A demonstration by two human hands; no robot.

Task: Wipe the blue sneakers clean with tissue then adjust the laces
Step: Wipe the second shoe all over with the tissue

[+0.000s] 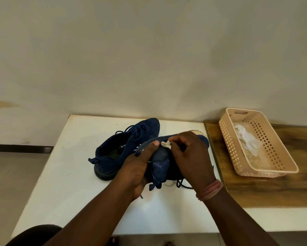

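Observation:
Two dark blue sneakers are on the white table (64,174). One sneaker (124,146) stands on its sole at the back, laces loose. My left hand (140,167) grips the other sneaker (160,159) by its heel end, tipped on its side with the toe pointing away to the right. My right hand (188,153) pinches a small crumpled tissue (166,144) against that sneaker's side, next to my left thumb. A loose lace (180,183) hangs below my right wrist.
A peach plastic basket (266,167) holding used white tissue (247,141) sits on a wooden surface (273,192) to the right of the white table. A plain wall stands behind. A dark rounded object (33,235) shows at the bottom left.

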